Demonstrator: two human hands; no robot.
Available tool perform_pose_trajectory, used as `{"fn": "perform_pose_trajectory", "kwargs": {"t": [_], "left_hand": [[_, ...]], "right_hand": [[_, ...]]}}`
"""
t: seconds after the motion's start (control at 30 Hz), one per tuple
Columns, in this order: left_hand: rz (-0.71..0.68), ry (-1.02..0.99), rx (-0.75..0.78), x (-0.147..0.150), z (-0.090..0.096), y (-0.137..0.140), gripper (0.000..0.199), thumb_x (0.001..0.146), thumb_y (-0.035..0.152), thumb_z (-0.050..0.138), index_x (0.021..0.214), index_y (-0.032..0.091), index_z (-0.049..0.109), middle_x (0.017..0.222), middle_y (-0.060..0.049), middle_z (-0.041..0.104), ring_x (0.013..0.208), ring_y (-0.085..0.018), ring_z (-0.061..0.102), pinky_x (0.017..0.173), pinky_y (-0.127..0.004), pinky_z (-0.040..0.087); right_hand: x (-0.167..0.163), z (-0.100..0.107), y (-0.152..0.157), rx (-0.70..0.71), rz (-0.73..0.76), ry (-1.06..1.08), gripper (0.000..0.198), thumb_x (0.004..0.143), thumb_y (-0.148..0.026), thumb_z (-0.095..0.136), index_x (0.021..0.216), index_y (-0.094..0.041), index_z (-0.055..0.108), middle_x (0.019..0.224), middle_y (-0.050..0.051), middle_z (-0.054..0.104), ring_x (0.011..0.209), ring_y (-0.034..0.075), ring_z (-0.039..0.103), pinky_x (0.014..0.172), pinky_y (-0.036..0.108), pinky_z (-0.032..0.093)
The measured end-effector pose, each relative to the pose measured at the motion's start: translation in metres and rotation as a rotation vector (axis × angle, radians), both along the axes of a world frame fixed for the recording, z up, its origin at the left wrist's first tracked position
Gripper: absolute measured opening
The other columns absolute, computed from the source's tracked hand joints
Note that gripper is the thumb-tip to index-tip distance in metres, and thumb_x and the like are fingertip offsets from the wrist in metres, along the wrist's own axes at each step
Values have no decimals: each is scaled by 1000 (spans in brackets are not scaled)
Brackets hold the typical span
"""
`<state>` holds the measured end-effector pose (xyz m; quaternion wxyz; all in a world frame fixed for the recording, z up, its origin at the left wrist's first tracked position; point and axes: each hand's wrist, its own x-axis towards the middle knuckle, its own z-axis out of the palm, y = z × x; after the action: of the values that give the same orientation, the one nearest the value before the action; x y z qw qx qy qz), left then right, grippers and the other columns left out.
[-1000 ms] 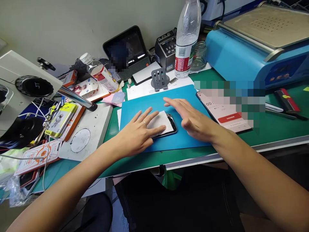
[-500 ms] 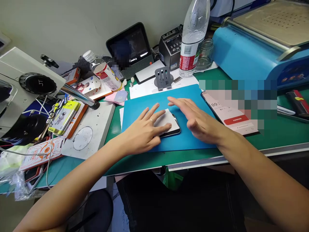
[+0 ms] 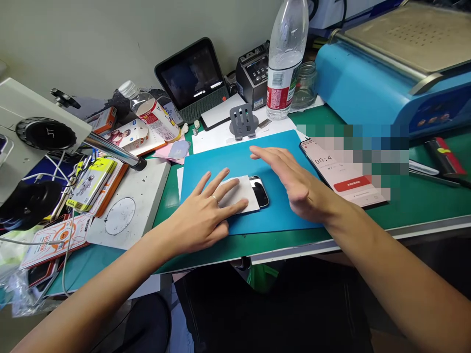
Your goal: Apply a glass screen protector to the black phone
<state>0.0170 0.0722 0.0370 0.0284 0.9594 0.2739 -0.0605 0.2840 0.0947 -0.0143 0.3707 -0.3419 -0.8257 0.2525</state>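
A white cloth or paper wipe point(image 3: 253, 197) lies over a smartphone point(image 3: 261, 192) on the blue mat point(image 3: 239, 157). Spread flat on the wipe, my left hand point(image 3: 206, 211) presses it with the fingertips; a ring shows on one finger. The phone's dark, glossy right end sticks out from under the wipe, while its left part is covered. To the right of the phone, my right hand point(image 3: 294, 184) hovers above the mat, fingers stretched out and together, thumb apart, holding nothing. Beyond that hand lies a larger phone point(image 3: 338, 171) with a lit timer screen.
A grey phone stand point(image 3: 243, 121), a large plastic bottle point(image 3: 285, 73) and a smart display point(image 3: 193, 73) stand at the back. A blue machine point(image 3: 368, 88) fills the right rear. On the left are a microscope-like stand point(image 3: 44, 132), small boxes point(image 3: 91, 184) and cables.
My left hand has slid the wipe leftward along the phone, uncovering more of its right end. My right hand keeps nearly the same pose. The whole view has shifted slightly.
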Motion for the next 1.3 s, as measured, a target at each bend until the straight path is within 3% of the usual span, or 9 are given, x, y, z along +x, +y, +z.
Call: {"fn": "perform_pose_trajectory", "kwargs": {"t": [0.17, 0.4, 0.63, 0.97, 1.07, 1.3], "left_hand": [[-36, -24, 25, 28, -4, 3, 57, 96, 27, 59, 153, 25, 53, 164, -21, 39, 159, -45, 18, 124, -73, 15], [27, 27, 28, 10, -4, -5, 62, 95, 23, 59, 156, 32, 48, 165, -17, 37, 160, -46, 17, 122, -76, 16], [9, -20, 3, 31, -10, 2, 61, 98, 26, 57, 158, 30, 47, 166, -18, 36, 160, -46, 14, 123, -75, 15], [187, 6, -12, -38, -13, -30, 66, 97, 15, 48, 161, 28, 40, 174, -10, 23, 162, -43, 8, 123, -75, 18], [174, -8, -22, -27, -13, -23, 61, 99, 18, 47, 159, 26, 44, 174, -11, 25, 161, -43, 11, 123, -74, 19], [140, -95, 18, 29, -18, 19, 51, 101, 24, 46, 151, 21, 54, 166, -17, 39, 160, -43, 17, 124, -72, 17]], "right_hand": [[2, 0, 0, 3, -24, 7, 118, 76, -93, -4, 163, -24, 33, 159, 15, 49, 147, 36, 41, 122, 62, 30], [1, 1, 0, -6, -19, -4, 117, 76, -93, -1, 164, -25, 33, 160, 14, 49, 148, 37, 40, 123, 62, 28], [1, 2, 0, -19, -43, -16, 117, 76, -92, -2, 163, -22, 36, 156, 16, 53, 146, 37, 42, 122, 63, 31], [0, -1, 0, -44, -53, -18, 114, 77, -91, -3, 163, -26, 35, 160, 13, 49, 148, 36, 40, 124, 64, 28], [-1, 0, 0, -39, -47, -13, 111, 79, -91, -1, 163, -29, 35, 158, 13, 51, 147, 37, 41, 122, 65, 29], [0, -4, 2, -24, -79, -8, 111, 79, -89, -5, 164, -29, 34, 152, 13, 56, 145, 36, 43, 121, 62, 33]]}}
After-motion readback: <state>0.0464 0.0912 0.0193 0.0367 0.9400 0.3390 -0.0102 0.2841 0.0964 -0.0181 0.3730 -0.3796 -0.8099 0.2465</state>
